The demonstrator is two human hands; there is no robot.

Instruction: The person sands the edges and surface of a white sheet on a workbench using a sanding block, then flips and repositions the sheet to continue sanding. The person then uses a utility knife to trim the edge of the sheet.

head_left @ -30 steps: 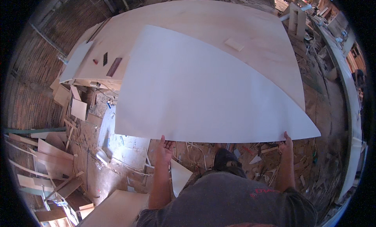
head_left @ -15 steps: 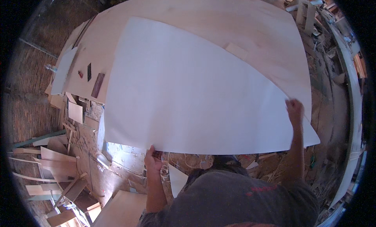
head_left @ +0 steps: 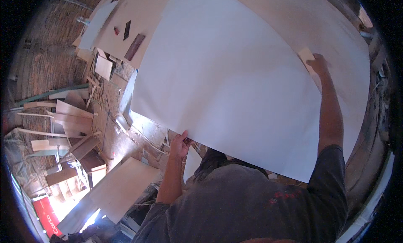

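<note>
A large white flexible sheet [head_left: 218, 66] lies over a wide pale wooden board [head_left: 348, 54], its near edge overhanging in front of me. My left hand [head_left: 179, 145] grips that near edge, thumb on top and fingers beneath. My right hand [head_left: 320, 64] reaches out past the sheet's right edge, its fingers closed on a small pale flat rectangular piece [head_left: 306, 56]. This piece lies against the sheet's curved right edge; whether it is lifted off the board, I cannot tell.
On the board's left part lie a dark brown bar [head_left: 134, 47], a black flat strip [head_left: 127, 30] and a small red object [head_left: 116, 31]. Wood offcuts [head_left: 73, 117] litter the floor at left. A loose panel [head_left: 126, 188] sits at lower left, near a red printed panel [head_left: 47, 215].
The view has turned to the right. My right hand has let go of the sheet's right edge and moved farther away, onto the small pale piece. My left hand stays on the near edge.
</note>
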